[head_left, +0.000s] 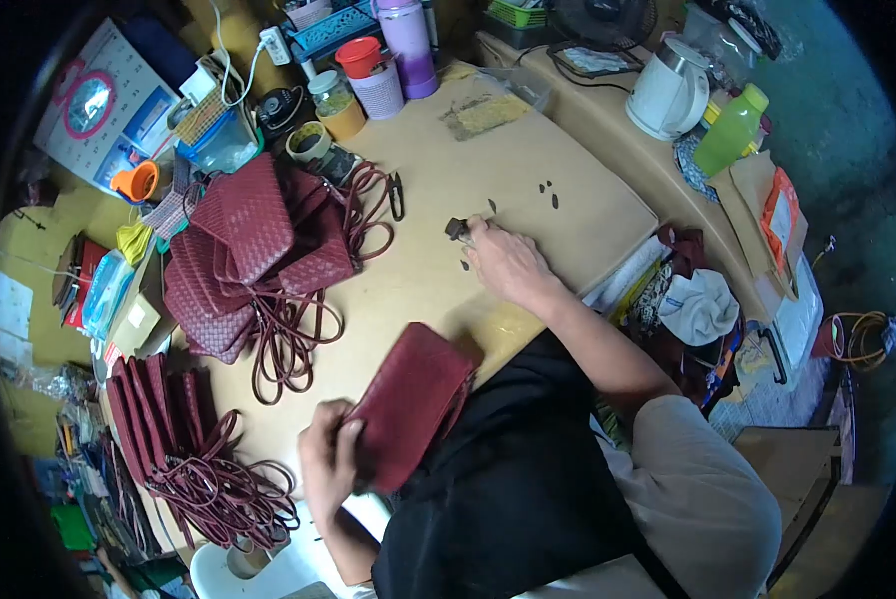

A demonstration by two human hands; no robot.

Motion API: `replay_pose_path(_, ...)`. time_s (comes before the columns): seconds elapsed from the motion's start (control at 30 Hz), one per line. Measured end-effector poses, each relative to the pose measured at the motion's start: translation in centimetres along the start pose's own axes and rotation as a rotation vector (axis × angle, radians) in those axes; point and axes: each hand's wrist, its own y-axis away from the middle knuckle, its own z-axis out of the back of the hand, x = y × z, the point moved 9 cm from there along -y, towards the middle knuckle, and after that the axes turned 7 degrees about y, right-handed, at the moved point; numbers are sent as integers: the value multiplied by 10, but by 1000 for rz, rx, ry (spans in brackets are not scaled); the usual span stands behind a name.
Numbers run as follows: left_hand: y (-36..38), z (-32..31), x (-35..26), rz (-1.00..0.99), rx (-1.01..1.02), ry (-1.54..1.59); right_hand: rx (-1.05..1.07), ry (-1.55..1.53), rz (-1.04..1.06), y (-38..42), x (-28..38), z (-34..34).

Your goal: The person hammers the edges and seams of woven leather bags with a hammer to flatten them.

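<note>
My left hand (330, 457) is closed around one end of a maroon leather pouch (413, 399), thumb on top. The pouch is held tilted at the table's near edge, in front of my black apron (498, 479). My right hand (508, 262) reaches over the tabletop, its fingers closed on a small dark block-like object (458, 229) whose exact kind I cannot make out. Around that hand lie several small dark flakes (555, 201). To the left rests a heap of maroon woven pouches (253, 225) with long straps (293, 339).
More folded maroon pouches (158, 409) with tangled straps (223, 499) lie at the near left. Black snips (396, 197), a tape roll (309, 143), a jar (336, 105) and a purple tumbler (406, 45) stand toward the back. A white kettle (669, 90) is on the right ledge.
</note>
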Motion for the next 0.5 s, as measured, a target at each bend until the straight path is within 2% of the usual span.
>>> replay_pose_path(0.07, 10, 32, -17, -57, -172, 282, 2, -21, -3, 0, -4, -3)
replay_pose_path(0.13, 3, 49, -7, -82, -93, 412, -57, -84, 36, 1, -5, -7)
replay_pose_path(0.2, -21, 36, 19, 28, -88, 349, -78, -95, 64, 6, -1, -5)
replay_pose_path(0.27, -49, 5, 44, 59, 78, 102, -77, -24, 77, 5, 1, -15)
replay_pose_path(0.3, -56, -5, 34, -144, 9, -581, -88, -37, 70, 8, 5, -15)
replay_pose_path(0.33, -56, -27, 19, -259, 14, -757, -101, -47, 64, 12, 10, -17)
replay_pose_path(0.4, -51, -58, 27, -336, 144, -689, -216, 10, 194, 19, 26, -30)
replay_pose_path(0.43, -46, -73, 37, -147, 243, -435, -261, 49, 189, 22, 29, -28)
replay_pose_path(0.5, -33, -111, 40, -166, 421, -600, -314, 129, 185, 22, 33, -30)
